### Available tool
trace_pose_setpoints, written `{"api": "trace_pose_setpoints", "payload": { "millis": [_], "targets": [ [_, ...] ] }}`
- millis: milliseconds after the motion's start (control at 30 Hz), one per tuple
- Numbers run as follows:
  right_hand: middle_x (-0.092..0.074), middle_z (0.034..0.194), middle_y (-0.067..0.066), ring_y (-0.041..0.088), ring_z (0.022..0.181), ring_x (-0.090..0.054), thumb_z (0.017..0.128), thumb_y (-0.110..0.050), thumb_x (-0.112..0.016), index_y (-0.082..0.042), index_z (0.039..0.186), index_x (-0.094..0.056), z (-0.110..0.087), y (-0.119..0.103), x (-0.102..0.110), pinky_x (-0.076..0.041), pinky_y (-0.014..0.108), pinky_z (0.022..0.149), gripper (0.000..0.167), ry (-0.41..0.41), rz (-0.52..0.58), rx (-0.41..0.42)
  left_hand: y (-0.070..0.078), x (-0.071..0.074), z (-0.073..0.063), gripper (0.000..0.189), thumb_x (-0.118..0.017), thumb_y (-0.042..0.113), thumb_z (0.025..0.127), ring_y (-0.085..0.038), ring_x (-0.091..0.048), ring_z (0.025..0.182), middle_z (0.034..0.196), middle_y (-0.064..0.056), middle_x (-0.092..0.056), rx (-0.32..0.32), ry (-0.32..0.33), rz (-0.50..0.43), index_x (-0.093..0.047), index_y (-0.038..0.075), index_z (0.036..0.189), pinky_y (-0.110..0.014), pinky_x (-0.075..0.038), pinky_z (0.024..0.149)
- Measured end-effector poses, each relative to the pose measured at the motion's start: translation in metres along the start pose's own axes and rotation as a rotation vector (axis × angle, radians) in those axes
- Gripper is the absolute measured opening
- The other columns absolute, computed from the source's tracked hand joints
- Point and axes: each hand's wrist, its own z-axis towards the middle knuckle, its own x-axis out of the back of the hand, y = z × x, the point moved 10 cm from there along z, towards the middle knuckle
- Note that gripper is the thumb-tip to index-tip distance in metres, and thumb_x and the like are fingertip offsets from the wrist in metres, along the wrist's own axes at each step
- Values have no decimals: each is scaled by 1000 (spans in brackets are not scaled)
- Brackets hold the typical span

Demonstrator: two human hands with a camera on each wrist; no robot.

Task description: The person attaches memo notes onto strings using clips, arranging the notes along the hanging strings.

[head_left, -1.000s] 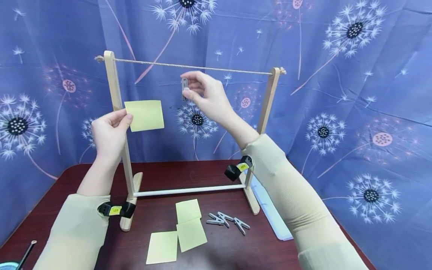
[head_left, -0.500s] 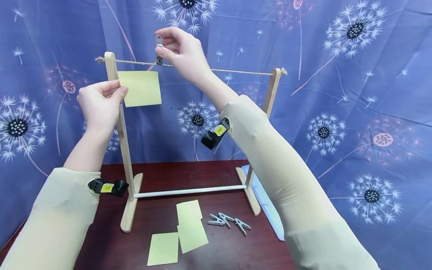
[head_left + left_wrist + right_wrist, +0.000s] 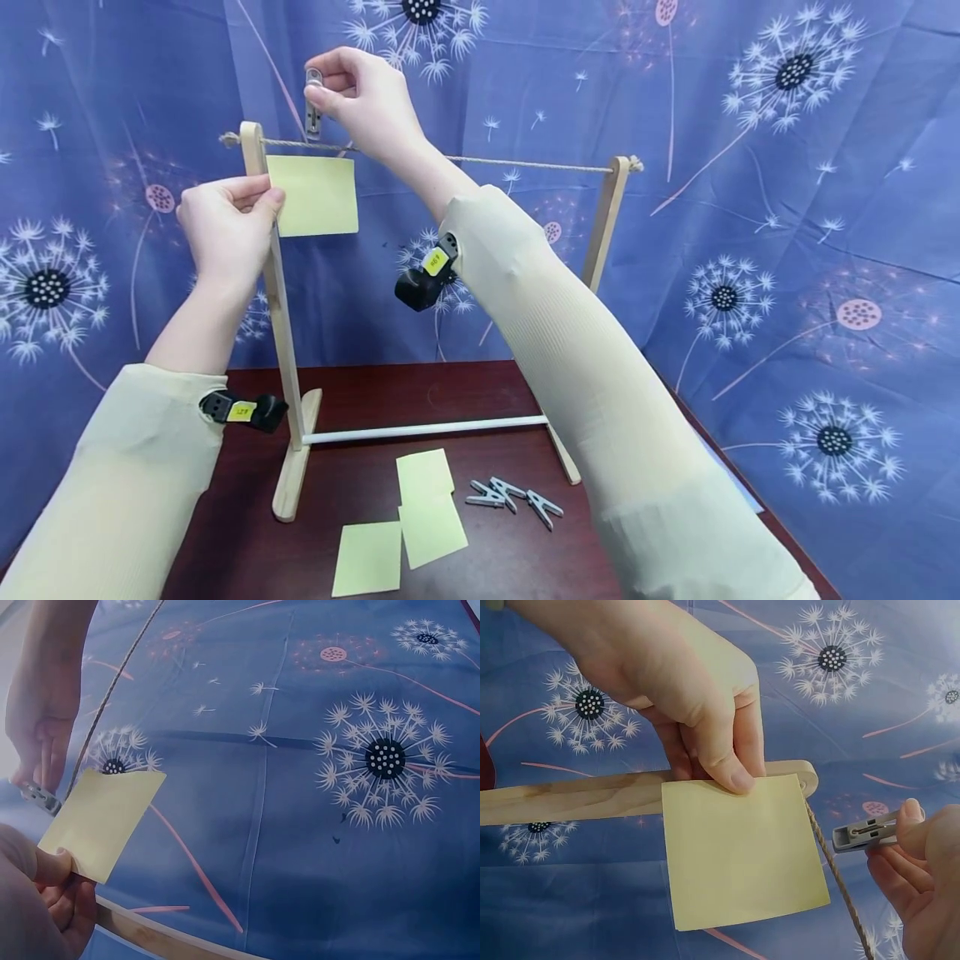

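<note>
My left hand (image 3: 228,225) pinches the left edge of a yellow paper note (image 3: 315,197) between thumb and fingers. The note's top edge lies just under the rope (image 3: 517,162), close to the left post (image 3: 274,317) of a wooden frame. Above the rope, my right hand (image 3: 367,100) pinches a grey clothespin (image 3: 312,104) that points down at the rope. In the right wrist view the clothespin (image 3: 862,832) is beside the rope, its tip apart from the note (image 3: 742,855). The left wrist view shows the clothespin (image 3: 41,799) near the note's corner.
On the dark red table (image 3: 247,550) lie several yellow notes (image 3: 367,560) and a few grey clothespins (image 3: 543,508). A white crossbar (image 3: 427,430) joins the frame's feet. Behind hangs a blue dandelion-print curtain (image 3: 750,208). My right forearm hides part of the right post (image 3: 606,221).
Both hands have risen, the left bringing the note up to just below the rope. My right hand has carried the clothespin up and left, from below the rope to above it.
</note>
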Motion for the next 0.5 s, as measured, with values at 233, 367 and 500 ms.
{"api": "trace_pose_setpoints", "payload": {
  "millis": [233,367,500],
  "targets": [
    [-69,103,-2,3,88,-61,93,-19,-68,-13,118,-68,2,2,1,-46,11,75,26,27,-26,-30,4,2,-4,30,-69,23,91,15,-56,69,113,-13,-71,13,10,17,-72,6,116,-15,-53,79],
    [-69,98,-2,3,85,-61,92,-19,-68,-13,113,-69,1,5,4,-47,10,75,22,48,-18,-49,3,1,-5,31,-69,24,92,13,-58,72,114,-12,-71,30,6,21,-71,7,117,-17,-54,82],
    [-68,93,-2,5,82,-62,92,-18,-68,-12,110,-70,0,8,3,-48,11,75,19,38,7,-66,1,1,-6,31,-68,23,92,11,-61,76,115,-12,-71,45,11,15,-71,8,118,-19,-54,84]
  ]
}}
